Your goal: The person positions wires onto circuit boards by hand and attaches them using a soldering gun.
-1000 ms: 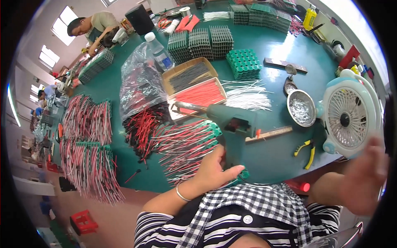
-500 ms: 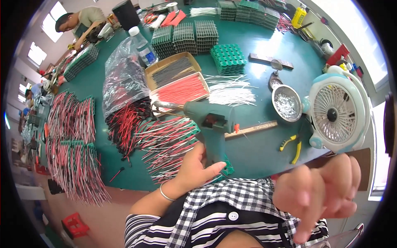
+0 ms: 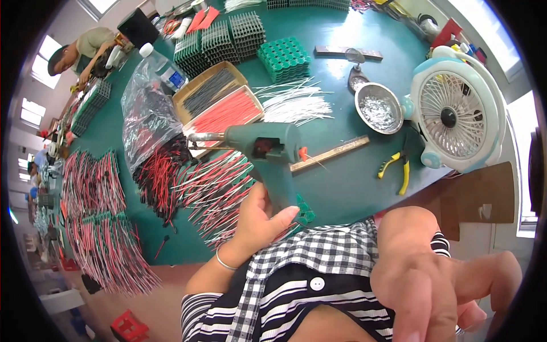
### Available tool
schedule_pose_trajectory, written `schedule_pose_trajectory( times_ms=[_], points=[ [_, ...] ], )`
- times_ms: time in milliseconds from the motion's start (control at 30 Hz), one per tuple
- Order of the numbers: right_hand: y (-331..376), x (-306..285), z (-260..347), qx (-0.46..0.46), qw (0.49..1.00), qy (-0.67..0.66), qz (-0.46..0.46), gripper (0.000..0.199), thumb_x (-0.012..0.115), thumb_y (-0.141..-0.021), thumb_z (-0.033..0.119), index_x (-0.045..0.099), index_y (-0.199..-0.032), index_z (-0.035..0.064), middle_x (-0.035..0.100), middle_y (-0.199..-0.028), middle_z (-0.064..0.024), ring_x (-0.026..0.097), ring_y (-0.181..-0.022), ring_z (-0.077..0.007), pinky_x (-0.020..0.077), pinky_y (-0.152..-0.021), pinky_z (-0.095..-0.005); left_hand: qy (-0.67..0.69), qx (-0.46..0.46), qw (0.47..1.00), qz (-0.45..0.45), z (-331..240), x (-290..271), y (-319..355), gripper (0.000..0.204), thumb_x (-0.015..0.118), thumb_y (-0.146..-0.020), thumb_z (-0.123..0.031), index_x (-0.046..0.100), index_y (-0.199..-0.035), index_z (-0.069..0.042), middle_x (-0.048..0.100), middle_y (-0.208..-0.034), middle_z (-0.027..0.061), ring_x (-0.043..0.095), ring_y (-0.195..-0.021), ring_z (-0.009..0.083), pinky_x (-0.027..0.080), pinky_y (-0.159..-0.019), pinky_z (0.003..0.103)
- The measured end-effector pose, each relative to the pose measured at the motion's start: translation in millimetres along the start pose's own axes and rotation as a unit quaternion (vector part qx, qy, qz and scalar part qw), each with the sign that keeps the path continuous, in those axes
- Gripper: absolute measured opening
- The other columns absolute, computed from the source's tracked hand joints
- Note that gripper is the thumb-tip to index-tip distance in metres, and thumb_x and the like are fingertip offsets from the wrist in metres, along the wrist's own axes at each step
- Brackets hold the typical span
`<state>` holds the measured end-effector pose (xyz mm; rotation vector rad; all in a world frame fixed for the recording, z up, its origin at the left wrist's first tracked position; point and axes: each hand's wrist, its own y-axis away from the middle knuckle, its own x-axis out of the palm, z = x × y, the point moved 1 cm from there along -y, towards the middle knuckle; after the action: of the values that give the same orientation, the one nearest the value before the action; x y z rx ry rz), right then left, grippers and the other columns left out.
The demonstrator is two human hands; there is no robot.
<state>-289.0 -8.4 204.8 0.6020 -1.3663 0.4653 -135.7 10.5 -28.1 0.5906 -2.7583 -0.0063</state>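
My left hand [image 3: 256, 219] is wrapped round the handle of a green pistol-shaped soldering gun [image 3: 274, 171]. Its metal tip points left, and a thin wire sticks out by an orange piece at its rear. Under and beside the gun, red and white wires [image 3: 213, 196] lie in a row, with green honeycomb trays [image 3: 305, 209] partly showing beneath. My right hand [image 3: 433, 279] is raised close to the camera at lower right, over my checked apron [image 3: 319, 251]. Its fingers are bent but apart, with nothing seen between them.
Boxed red wires [image 3: 225, 117], loose white wires [image 3: 296, 102] and a plastic bag [image 3: 149, 108] of black-red leads lie beyond. Rightward are a metal bowl [image 3: 379, 108], yellow-handled pliers [image 3: 404, 174] and a fan [image 3: 456, 114]. Wired trays [image 3: 94, 182] stand left. A person [image 3: 94, 45] works at far left.
My right hand has come lower, its fingers spreading more. The view has shifted, so the table things sit further left and higher. My left hand still grips the soldering gun.
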Motion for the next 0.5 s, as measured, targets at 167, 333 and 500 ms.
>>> schedule_pose_trajectory(
  times_ms=[167, 333, 500],
  points=[
    [-5.5, -22.8, 30.5, -0.143, 0.964, 0.093, 0.203, 0.009, 0.057, -0.088, 0.012, 0.053, -0.091, 0.0187, 0.055, -0.090, -0.0116, 0.055, -0.070, -0.0116, 0.0411, -0.061, -0.0230, 0.009, -0.002, 0.999, 0.038, -3.9, 19.6, 1.7, 0.050, 0.069, -0.081, -0.009, 0.043, -0.123, -0.001, 0.054, -0.106, 0.0045, 0.055, -0.095, 0.0124, 0.046, -0.087, 0.028],
    [-43.0, -39.4, 37.8, -0.252, 0.863, 0.195, 0.393, 0.015, 0.059, -0.089, 0.016, 0.051, -0.101, 0.0151, 0.056, -0.096, -0.0031, 0.053, -0.068, -0.0100, 0.0395, -0.068, -0.0260, -0.030, -0.003, 0.999, 0.016, -0.4, 16.4, 4.8, 0.048, 0.069, -0.081, -0.009, 0.044, -0.121, -0.001, 0.054, -0.105, 0.0048, 0.057, -0.094, 0.0138, 0.047, -0.086, 0.030],
    [-70.4, -54.6, 38.3, -0.317, 0.746, 0.261, 0.524, 0.024, 0.061, -0.090, 0.020, 0.050, -0.109, 0.0122, 0.056, -0.101, 0.0037, 0.052, -0.065, -0.0087, 0.0383, -0.074, -0.0284, -0.012, 0.003, 0.999, 0.034, -3.1, 15.9, 2.0, 0.047, 0.068, -0.081, -0.007, 0.044, -0.121, -0.001, 0.054, -0.102, 0.0043, 0.055, -0.091, 0.0117, 0.046, -0.084, 0.028]
  ],
)
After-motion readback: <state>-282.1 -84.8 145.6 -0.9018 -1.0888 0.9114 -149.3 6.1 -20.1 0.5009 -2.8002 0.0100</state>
